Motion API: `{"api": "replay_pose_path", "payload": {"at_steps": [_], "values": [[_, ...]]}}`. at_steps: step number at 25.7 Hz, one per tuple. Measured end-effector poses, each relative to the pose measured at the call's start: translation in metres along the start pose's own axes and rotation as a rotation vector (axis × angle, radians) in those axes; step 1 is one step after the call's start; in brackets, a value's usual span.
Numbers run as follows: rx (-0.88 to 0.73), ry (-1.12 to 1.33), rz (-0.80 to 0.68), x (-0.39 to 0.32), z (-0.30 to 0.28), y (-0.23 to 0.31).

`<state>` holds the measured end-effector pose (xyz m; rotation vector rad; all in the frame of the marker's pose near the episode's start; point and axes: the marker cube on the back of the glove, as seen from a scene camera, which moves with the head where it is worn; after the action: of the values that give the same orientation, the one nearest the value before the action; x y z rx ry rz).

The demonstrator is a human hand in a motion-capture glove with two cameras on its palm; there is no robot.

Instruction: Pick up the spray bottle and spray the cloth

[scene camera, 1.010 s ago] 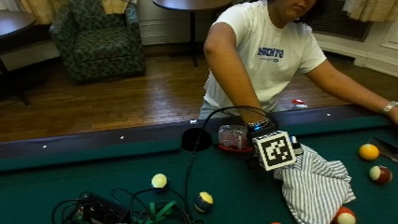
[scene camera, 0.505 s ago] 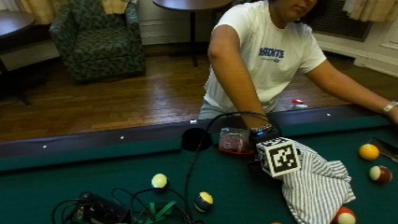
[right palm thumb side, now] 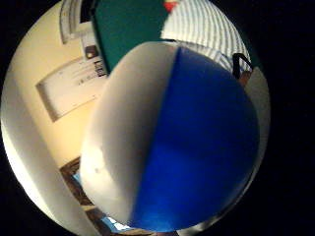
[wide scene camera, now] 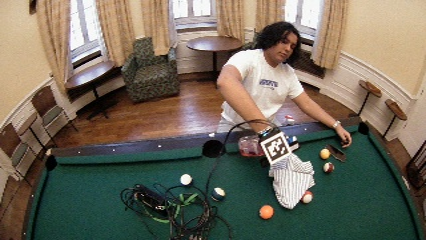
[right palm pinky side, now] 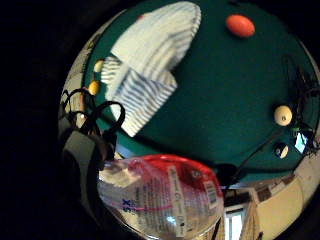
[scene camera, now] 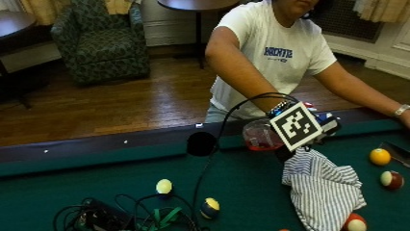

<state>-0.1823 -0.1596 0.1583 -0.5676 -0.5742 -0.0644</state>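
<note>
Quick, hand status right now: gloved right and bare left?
Right hand: grips the spray bottle, held above the striped cloth.
Left hand: bare, rests on the pool table's rail, holding nothing.

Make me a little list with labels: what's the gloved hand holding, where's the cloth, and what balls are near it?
hand: gloved right hand holds the spray bottle just above the cloth
bottle: clear, with red liquid inside
cloth: striped cloth, crumpled on the green pool table
balls near cloth: red-and-white ball touching its lower edge; another red-and-white ball and a yellow ball to the side
also on table: tangle of cables
</note>
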Motion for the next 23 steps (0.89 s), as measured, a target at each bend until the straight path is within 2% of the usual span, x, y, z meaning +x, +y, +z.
{"api": "replay_pose_path", "payload": {"at_steps": [7,11,16,23], "values": [[0.190,-0.280,-0.261,-0.060,-0.061,0.032],[0.241,-0.453,-0.446,-0.092,-0.071,0.055],[0.289,-0.582,-0.625,-0.131,-0.049,0.067],[0.257,-0.689,-0.748,-0.171,0.002,0.048]]}}
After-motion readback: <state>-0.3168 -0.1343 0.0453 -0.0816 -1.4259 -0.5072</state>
